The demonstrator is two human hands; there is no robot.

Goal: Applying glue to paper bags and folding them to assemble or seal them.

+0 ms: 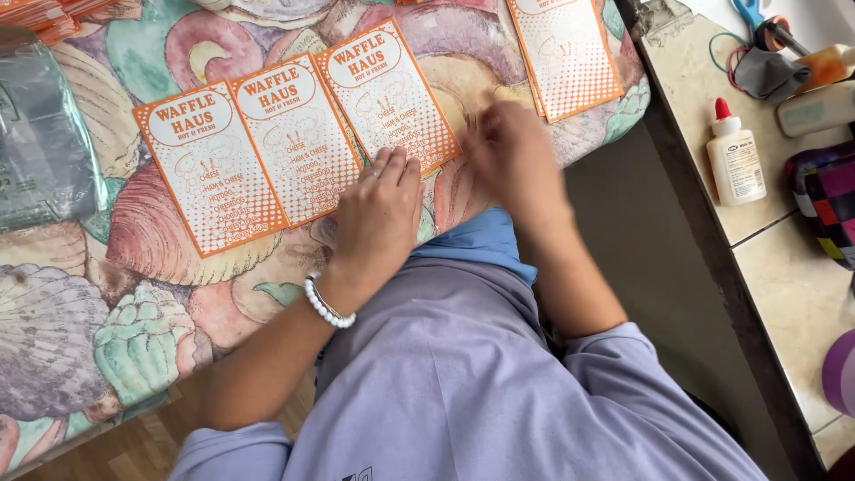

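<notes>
Neither hand seems to grip anything outright: the left hand point(378, 214), in the middle of the frame, lies palm down with fingers loosely together, its fingertips touching the lower edge of the orange-and-white cards point(298, 138), while the right hand point(517, 160), just right of centre, is blurred, so whether it pinches anything cannot be told. A white bead bracelet point(328, 307) circles the left wrist. Three of these cards lie side by side in a slanted, slightly overlapping row across the upper middle of the frame, on a tablecloth printed with large seashells point(134, 294). The third card's lower right corner sits just beside the blurred right hand, between the two hands. A fourth card point(565, 53) lies apart at the upper right, near the table edge, and a stack of orange cards point(40, 18) shows in the upper left corner. Judging from this, the row looks partly laid, with more cards not yet placed. At the right edge of the frame, a pale counter point(784, 267) holds a white glue bottle with a red cap point(736, 156), well apart from both hands.
</notes>
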